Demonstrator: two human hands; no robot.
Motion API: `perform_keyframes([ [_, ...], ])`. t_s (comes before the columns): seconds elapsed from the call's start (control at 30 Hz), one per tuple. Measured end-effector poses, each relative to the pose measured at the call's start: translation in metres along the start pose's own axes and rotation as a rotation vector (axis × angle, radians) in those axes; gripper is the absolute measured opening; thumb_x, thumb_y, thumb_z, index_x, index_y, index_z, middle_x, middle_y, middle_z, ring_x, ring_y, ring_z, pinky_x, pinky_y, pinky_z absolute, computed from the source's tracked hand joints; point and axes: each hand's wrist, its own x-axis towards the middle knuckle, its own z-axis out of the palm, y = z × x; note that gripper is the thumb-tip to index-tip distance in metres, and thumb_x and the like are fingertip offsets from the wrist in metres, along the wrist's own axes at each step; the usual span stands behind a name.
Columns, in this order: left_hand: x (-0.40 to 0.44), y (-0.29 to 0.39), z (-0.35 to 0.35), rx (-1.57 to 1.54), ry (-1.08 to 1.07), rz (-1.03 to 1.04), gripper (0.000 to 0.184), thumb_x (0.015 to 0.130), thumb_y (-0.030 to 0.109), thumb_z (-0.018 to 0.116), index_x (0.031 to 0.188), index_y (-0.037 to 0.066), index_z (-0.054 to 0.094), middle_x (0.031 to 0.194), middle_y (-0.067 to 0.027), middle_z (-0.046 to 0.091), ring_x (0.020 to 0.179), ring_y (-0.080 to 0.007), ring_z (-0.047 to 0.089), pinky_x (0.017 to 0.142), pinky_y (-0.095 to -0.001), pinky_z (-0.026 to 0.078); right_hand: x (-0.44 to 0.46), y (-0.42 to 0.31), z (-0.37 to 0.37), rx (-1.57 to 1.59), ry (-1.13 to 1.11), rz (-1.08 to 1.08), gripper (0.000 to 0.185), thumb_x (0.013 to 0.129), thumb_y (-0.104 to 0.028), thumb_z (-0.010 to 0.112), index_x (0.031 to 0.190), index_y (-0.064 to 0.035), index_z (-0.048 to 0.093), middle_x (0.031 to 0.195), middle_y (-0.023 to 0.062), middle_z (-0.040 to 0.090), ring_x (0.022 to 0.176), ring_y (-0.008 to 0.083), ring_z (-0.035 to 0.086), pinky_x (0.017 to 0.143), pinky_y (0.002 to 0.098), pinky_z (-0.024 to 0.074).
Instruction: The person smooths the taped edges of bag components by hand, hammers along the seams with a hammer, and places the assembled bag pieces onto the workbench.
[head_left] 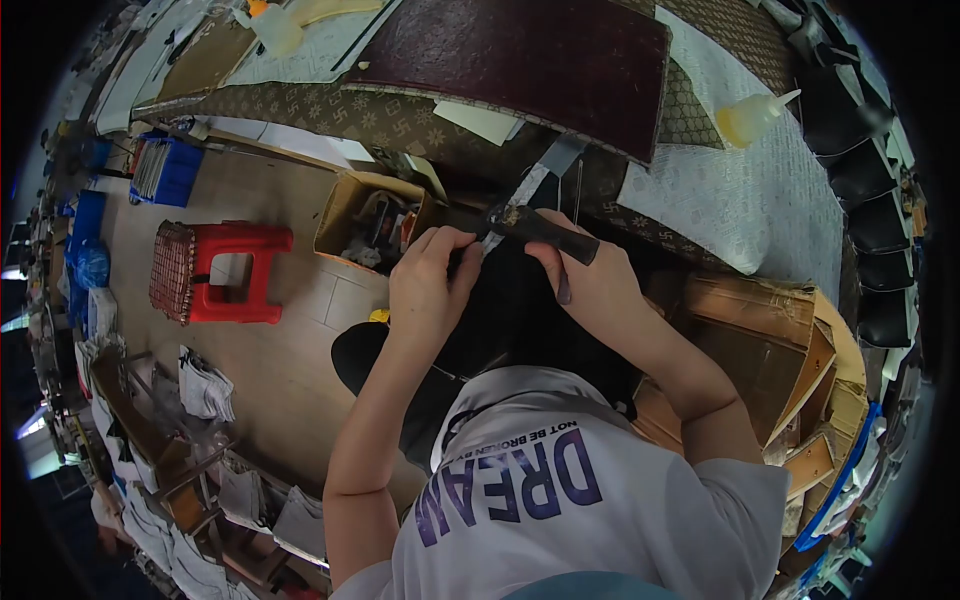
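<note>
My right hand (600,285) is closed around a dark hammer-like tool (550,234), whose thick bar angles across the front of the fingers. My left hand (430,278) is closed, with thumb and fingertips pinched near the tool's far end. What those fingertips hold is too small and dark to make out. Between the hands a narrow grey metal strip (530,186) slopes down from the table edge, its lower end partly covered by the tool. Both hands are above my lap, in front of the table's edge.
A dark red board (510,65) lies on the patterned table, with a glue bottle (750,120) to its right and another bottle (275,30) at left. Below stand a carton (335,222) with dark items, a red stool (235,270) and a cardboard box (750,350).
</note>
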Motion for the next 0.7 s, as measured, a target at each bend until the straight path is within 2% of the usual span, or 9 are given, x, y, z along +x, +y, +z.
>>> perform_keyframes([
  [0.17,0.001,-0.018,-0.004,-0.032,-0.05,-0.004,0.017,0.092,0.007,0.063,0.108,0.004,0.067,0.097,-0.0128,0.07,0.082,-0.0315,0.069,0.071,-0.0354,0.054,0.005,-0.001,-0.003,-0.077,-0.007,-0.032,0.032,0.096,-0.031,0.062,0.119,-0.0083,0.057,0.068,0.0122,0.06,0.059,0.0327,0.064,0.051,0.0395,0.0501],
  [0.27,-0.019,-0.021,-0.021,-0.267,0.003,-0.119,0.025,0.097,0.009,0.057,0.121,0.004,0.065,0.108,-0.0151,0.07,0.096,-0.0288,0.07,0.082,-0.032,0.053,0.013,0.001,-0.016,-0.038,0.099,-0.1,0.03,0.096,-0.029,0.063,0.115,-0.0067,0.06,0.073,0.0121,0.063,0.061,0.032,0.065,0.054,0.0382,0.0507],
  [0.3,-0.031,-0.019,-0.03,-0.189,0.038,-0.078,0.027,0.101,0.013,0.053,0.125,0.003,0.062,0.117,-0.0158,0.068,0.11,-0.0277,0.066,0.093,-0.0318,0.049,0.013,0.0,-0.021,-0.006,0.145,-0.124,0.029,0.095,-0.029,0.064,0.114,-0.0063,0.061,0.076,0.0121,0.064,0.063,0.0317,0.065,0.055,0.0377,0.051],
  [0.4,-0.074,-0.052,-0.033,-0.062,0.309,-0.103,0.03,0.103,0.015,0.051,0.129,0.005,0.061,0.135,-0.0147,0.058,0.122,-0.0283,0.058,0.103,-0.0344,0.043,0.012,-0.015,-0.037,0.289,0.343,-0.077,0.021,0.093,-0.016,0.067,0.11,-0.006,0.067,0.09,0.0138,0.067,0.073,0.0314,0.064,0.062,0.037,0.0502],
  [0.47,-0.103,-0.082,-0.007,-0.353,0.391,-0.314,0.035,0.103,0.019,0.05,0.135,0.006,0.056,0.137,-0.0124,0.057,0.125,-0.0268,0.056,0.105,-0.0349,0.041,0.017,-0.001,-0.025,0.197,0.404,-0.045,0.02,0.094,-0.02,0.066,0.108,-0.0059,0.067,0.087,0.0152,0.068,0.073,0.0339,0.065,0.063,0.0398,0.0514],
  [0.5,-0.111,-0.095,0.004,-0.5,0.431,-0.413,0.037,0.104,0.022,0.05,0.138,0.006,0.053,0.138,-0.0112,0.056,0.126,-0.0261,0.055,0.106,-0.0352,0.04,0.023,0.011,-0.024,-0.001,0.153,0.074,0.023,0.095,-0.026,0.062,0.106,-0.0062,0.067,0.081,0.0165,0.068,0.074,0.0364,0.067,0.064,0.0427,0.0524],
  [0.57,-0.118,-0.101,0.025,-0.994,0.313,-0.881,0.048,0.103,0.031,0.05,0.143,0.004,0.046,0.14,-0.0095,0.055,0.128,-0.0252,0.052,0.109,-0.0363,0.038,0.04,0.018,-0.024,-0.052,0.107,0.094,0.026,0.096,-0.029,0.061,0.106,-0.006,0.066,0.079,0.0173,0.067,0.075,0.0374,0.067,0.064,0.0441,0.0527],
  [0.67,-0.124,-0.147,0.075,-1.696,0.041,-0.874,0.055,0.102,0.038,0.045,0.142,0.002,0.045,0.143,-0.0145,0.052,0.129,-0.029,0.052,0.109,-0.0427,0.043,0.045,0.014,-0.035,-0.02,0.206,0.044,0.026,0.096,-0.029,0.062,0.109,-0.0066,0.065,0.078,0.0175,0.067,0.076,0.0383,0.067,0.064,0.0456,0.0529],
  [0.7,-0.118,-0.148,0.078,-1.741,-0.026,-0.852,0.054,0.103,0.037,0.044,0.144,0.002,0.044,0.144,-0.0153,0.051,0.128,-0.0297,0.053,0.107,-0.0436,0.045,0.041,0.009,-0.035,0.055,0.286,0.036,0.025,0.095,-0.028,0.062,0.109,-0.0069,0.064,0.079,0.0174,0.068,0.077,0.0382,0.067,0.064,0.0458,0.0531],
])
